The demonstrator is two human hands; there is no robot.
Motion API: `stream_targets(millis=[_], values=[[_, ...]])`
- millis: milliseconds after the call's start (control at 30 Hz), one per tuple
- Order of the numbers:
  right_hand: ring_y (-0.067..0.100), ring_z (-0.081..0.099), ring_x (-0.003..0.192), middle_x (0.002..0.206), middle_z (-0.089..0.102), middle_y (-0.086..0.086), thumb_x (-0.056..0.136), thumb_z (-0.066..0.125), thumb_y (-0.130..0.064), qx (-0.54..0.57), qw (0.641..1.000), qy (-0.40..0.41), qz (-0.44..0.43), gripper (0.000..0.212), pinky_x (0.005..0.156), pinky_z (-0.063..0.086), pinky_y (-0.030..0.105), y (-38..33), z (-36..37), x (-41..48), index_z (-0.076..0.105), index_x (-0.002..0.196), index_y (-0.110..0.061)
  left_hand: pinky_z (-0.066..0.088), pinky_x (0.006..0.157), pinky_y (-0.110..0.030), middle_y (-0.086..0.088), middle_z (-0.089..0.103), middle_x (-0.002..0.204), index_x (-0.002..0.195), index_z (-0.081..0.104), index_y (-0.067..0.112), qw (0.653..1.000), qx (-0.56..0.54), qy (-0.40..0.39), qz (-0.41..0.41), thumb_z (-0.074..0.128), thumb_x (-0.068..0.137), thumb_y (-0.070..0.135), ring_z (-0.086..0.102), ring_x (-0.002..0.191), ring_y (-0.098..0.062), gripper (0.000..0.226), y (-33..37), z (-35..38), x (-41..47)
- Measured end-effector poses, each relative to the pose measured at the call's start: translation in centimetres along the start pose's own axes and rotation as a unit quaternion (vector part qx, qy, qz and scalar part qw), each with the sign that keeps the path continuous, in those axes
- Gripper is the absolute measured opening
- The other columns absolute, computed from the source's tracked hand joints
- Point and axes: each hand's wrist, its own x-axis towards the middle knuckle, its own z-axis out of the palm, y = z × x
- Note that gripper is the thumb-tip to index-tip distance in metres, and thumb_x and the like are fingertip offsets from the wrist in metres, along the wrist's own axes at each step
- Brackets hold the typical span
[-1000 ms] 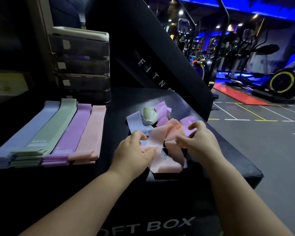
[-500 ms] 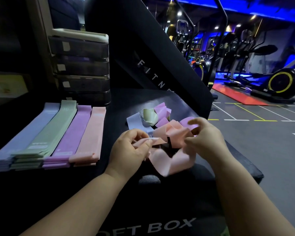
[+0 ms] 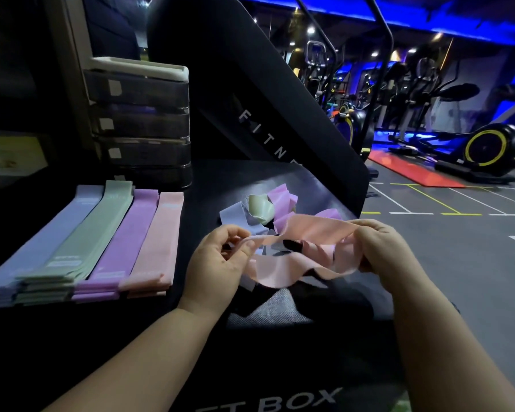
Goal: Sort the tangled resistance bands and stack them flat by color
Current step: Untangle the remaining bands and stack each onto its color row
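A pink resistance band [image 3: 306,251] hangs as a loose loop between my hands, just above the black soft box [image 3: 250,352]. My left hand [image 3: 217,263] pinches its left end. My right hand [image 3: 384,251] grips its right end. Behind the band lies a small tangle: a blue-grey band [image 3: 235,217], a green band [image 3: 260,208] and purple bands [image 3: 281,200]. On the left, flat stacks lie side by side: blue-grey stack [image 3: 42,248], green stack [image 3: 84,239], purple stack [image 3: 125,236], pink stack [image 3: 158,239].
A dark drawer unit [image 3: 140,123] stands behind the stacks. A slanted black panel [image 3: 265,99] with white lettering rises behind the tangle. The box's right edge drops to the gym floor [image 3: 458,263], with exercise machines [image 3: 485,147] beyond.
My hands have moved apart and pulled the pink band out of its crumpled bunch into a wide loop, lifted free of the tangle.
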Motion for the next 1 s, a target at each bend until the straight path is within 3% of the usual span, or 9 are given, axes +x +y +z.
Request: stream_targets(millis=[67, 167, 233, 367, 467, 633, 733, 833, 1000], values=[[0.017, 0.051, 0.046, 0.061, 0.060, 0.008, 0.081, 0.040, 0.001, 0.035, 0.999, 0.003, 0.001, 0.033, 0.045, 0.040, 0.021, -0.1, -0.3, 0.0, 0.069, 0.090, -0.010, 0.046, 0.071, -0.014, 0.002, 0.062, 0.101, 0.083, 0.063, 0.037, 1.000, -0.003, 0.014, -0.001, 0.071, 0.086, 0.024, 0.064, 0.078, -0.013, 0.016, -0.1, -0.1, 0.2], [0.019, 0.061, 0.058, 0.071, 0.066, 0.010, 0.087, 0.042, -0.002, 0.085, 0.996, 0.000, -0.005, 0.026, 0.061, 0.051, 0.029, -0.2, -0.8, -0.1, 0.066, 0.090, -0.010, 0.045, 0.069, -0.007, 0.005, 0.053, 0.108, 0.083, 0.063, 0.030, 1.000, -0.001, 0.023, 0.003, 0.070, 0.087, 0.013, 0.062, 0.069, 0.000, 0.019, 0.0, -0.2, 0.2], [0.016, 0.068, 0.064, 0.072, 0.071, 0.007, 0.091, 0.044, -0.003, 0.125, 0.992, -0.027, -0.003, 0.020, 0.066, 0.052, 0.030, -0.2, -1.3, -0.1, 0.063, 0.093, -0.011, 0.044, 0.067, -0.005, 0.005, 0.055, 0.104, 0.080, 0.065, 0.028, 1.000, -0.005, 0.011, 0.007, 0.068, 0.088, 0.008, 0.059, 0.065, 0.004, 0.021, 0.0, -0.3, 0.3], [0.019, 0.071, 0.086, 0.100, 0.075, 0.009, 0.090, 0.050, -0.007, 0.167, 0.981, -0.100, -0.006, 0.017, 0.073, 0.052, 0.032, -0.4, -2.1, 0.1, 0.059, 0.102, -0.013, 0.044, 0.065, -0.009, 0.001, 0.064, 0.089, 0.080, 0.072, 0.024, 0.997, -0.048, -0.043, -0.035, 0.065, 0.089, 0.006, 0.055, 0.065, 0.001, 0.021, 0.0, -0.3, 0.2], [0.019, 0.064, 0.081, 0.090, 0.070, 0.008, 0.081, 0.069, -0.006, 0.112, 0.990, -0.085, -0.027, 0.018, 0.074, 0.051, 0.031, -0.2, -2.0, 0.0, 0.059, 0.094, -0.013, 0.045, 0.073, -0.010, -0.001, 0.066, 0.100, 0.082, 0.075, 0.023, 0.990, -0.087, -0.087, -0.067, 0.063, 0.081, 0.008, 0.061, 0.080, -0.001, 0.019, 0.5, -0.5, 0.1], [0.017, 0.068, 0.073, 0.075, 0.073, 0.003, 0.092, 0.055, -0.005, -0.010, 0.997, 0.004, -0.078, 0.012, 0.067, 0.050, 0.030, 1.0, -1.9, 0.7, 0.062, 0.085, -0.012, 0.052, 0.089, -0.036, 0.008, 0.061, 0.107, 0.083, 0.075, 0.032, 0.984, -0.050, -0.152, -0.073, 0.053, 0.058, 0.015, 0.066, 0.097, -0.014, 0.038, 1.2, -0.8, -0.2], [0.016, 0.064, 0.060, 0.064, 0.067, -0.002, 0.091, 0.060, -0.011, -0.042, 0.993, 0.045, -0.103, 0.017, 0.063, 0.047, 0.029, 1.5, -2.1, 1.2, 0.064, 0.076, -0.019, 0.049, 0.079, -0.018, 0.008, 0.057, 0.111, 0.090, 0.073, 0.025, 0.980, 0.028, -0.196, -0.035, 0.058, 0.070, -0.004, 0.066, 0.087, 0.002, 0.039, 1.2, -0.7, -0.4], [0.017, 0.054, 0.060, 0.066, 0.064, -0.004, 0.084, 0.070, -0.019, -0.055, 0.988, 0.082, -0.116, 0.018, 0.067, 0.044, 0.033, 2.0, -2.5, 1.8, 0.071, 0.070, -0.029, 0.039, 0.071, -0.002, 0.010, 0.058, 0.105, 0.087, 0.071, 0.022, 0.984, 0.092, -0.154, -0.004, 0.060, 0.079, -0.008, 0.059, 0.081, 0.011, 0.033, 1.3, -0.3, -0.3], [0.002, 0.048, 0.050, 0.050, 0.058, -0.016, 0.087, 0.071, -0.014, 0.004, 0.987, 0.073, -0.141, 0.018, 0.057, 0.039, 0.018, 1.6, -3.2, 1.9, 0.072, 0.072, -0.023, 0.040, 0.072, -0.005, 0.010, 0.066, 0.093, 0.078, 0.068, 0.033, 0.991, 0.113, -0.078, 0.007, 0.066, 0.083, 0.003, 0.060, 0.084, 0.006, 0.030, 1.7, -0.7, 0.0]])
